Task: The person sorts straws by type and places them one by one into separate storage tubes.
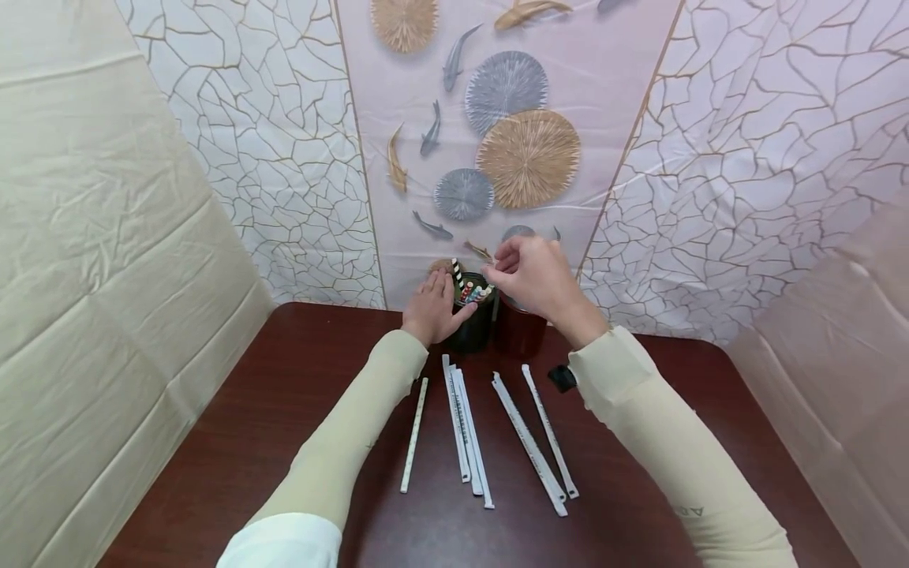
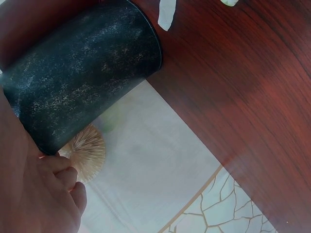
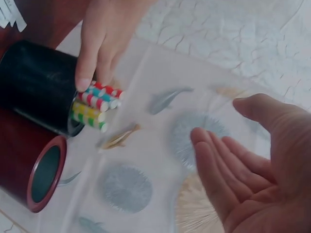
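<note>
A black cup (image 1: 469, 335) stands at the back of the table with several patterned paper straws (image 3: 95, 102) poking out of its mouth. One of them is a black-and-white striped straw (image 1: 458, 273). My left hand (image 1: 432, 308) holds the cup at its rim, the thumb on the near side and the fingers round the left; in the left wrist view the fingers bend beside the rim. Above the neighbouring dark red cup (image 3: 48, 172) hovers my right hand (image 1: 536, 280). Between its thumb and fingers a gap shows in the right wrist view, with nothing held.
Several paper-wrapped straws (image 1: 465, 430) lie in the middle of the table (image 1: 284, 473), with more wrapped straws (image 1: 529, 446) to their right. A pale bare straw (image 1: 414, 435) lies left. A small black object (image 1: 562, 379) sits by the right sleeve. Patterned cloth (image 1: 298, 142) hangs behind.
</note>
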Motion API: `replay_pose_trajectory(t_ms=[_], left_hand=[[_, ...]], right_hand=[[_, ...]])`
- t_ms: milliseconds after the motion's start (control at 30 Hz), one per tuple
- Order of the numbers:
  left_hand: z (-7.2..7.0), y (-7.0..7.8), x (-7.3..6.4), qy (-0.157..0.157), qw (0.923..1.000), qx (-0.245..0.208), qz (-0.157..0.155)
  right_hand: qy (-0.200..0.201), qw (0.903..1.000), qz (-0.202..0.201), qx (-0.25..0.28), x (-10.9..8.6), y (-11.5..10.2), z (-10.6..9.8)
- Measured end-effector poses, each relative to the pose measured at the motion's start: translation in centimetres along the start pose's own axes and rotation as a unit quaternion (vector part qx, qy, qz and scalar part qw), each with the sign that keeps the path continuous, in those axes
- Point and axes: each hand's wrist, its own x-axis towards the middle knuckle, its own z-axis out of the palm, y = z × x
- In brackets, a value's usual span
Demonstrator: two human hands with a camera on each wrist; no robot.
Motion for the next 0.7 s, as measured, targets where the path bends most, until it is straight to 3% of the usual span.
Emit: replay_pose_trajectory(t_ms=[133,367,700], left_hand=[[0.2,-0.2,0.1,0.001,1.0,0.004,-0.001],[0.2,-0.2,0.0,0.003,1.0,0.001,-0.001],[0.3,-0.1,0.2,0.006,0.9999,-0.014,-0.004]], right_hand=[[-0.045,0.9987,0.012,-0.018,-0.8,-1.0,-0.2],[-0.091,0.9953,0.023,-0.024,-2.1,-1.9,0.4],[-0.17,0.9833,0.057,-0.033,-3.8,-1.3,3.3]])
